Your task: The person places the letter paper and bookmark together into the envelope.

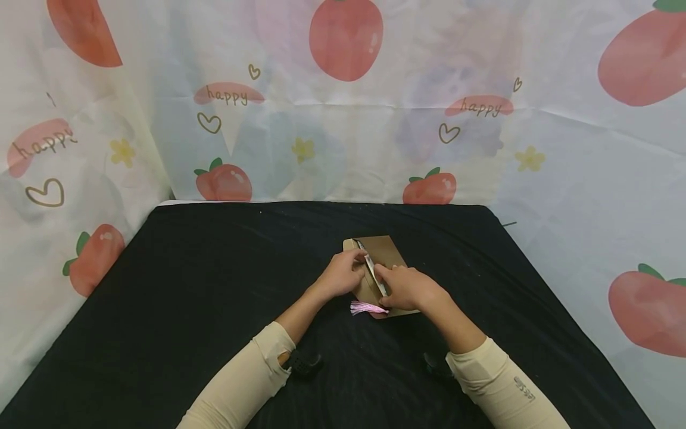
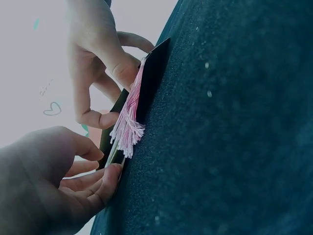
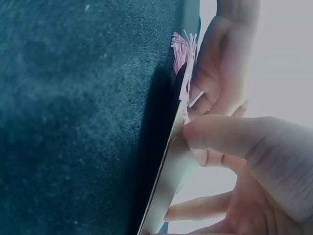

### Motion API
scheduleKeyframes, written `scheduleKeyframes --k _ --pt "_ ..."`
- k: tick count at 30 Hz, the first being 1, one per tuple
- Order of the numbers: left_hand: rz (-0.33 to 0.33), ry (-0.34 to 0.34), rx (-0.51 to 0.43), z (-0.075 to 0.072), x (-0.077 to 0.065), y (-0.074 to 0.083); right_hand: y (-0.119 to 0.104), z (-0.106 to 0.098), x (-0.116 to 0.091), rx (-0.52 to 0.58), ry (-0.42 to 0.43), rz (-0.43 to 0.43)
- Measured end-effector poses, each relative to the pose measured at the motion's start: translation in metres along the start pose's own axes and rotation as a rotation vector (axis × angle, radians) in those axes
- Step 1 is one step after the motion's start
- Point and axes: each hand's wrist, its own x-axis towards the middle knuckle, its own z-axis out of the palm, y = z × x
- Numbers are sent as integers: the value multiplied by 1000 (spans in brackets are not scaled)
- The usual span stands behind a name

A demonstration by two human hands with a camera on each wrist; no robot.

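A brown kraft-coloured notebook or folder [image 1: 384, 247] lies partly opened on the black cloth, a narrow pale strip [image 1: 371, 266] like page edges running along its middle. From its near end hangs a pink tassel [image 1: 367, 307], seen close up in the left wrist view [image 2: 129, 122]. My left hand [image 1: 343, 274] pinches the left part near the strip between thumb and fingers. On the other side, my right hand [image 1: 411, 288] has its thumb and bent fingers at the strip and the right-hand cover. The fingertips partly hide what lies between the covers.
Black cloth [image 1: 241, 256] covers the table around the notebook. A printed fabric backdrop [image 1: 332, 131] with fruit and hearts stands behind and at both sides. Dark wrist devices [image 1: 305, 362] sit near both sleeves.
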Motion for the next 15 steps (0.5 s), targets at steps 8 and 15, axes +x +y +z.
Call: scheduleKeyframes --k 8,15 --pt "-33 83 -8 -6 0 -2 -3 0 1 -47 -46 23" --pt "-52 97 -38 -18 -2 -3 -7 -1 -2 -37 -28 62"
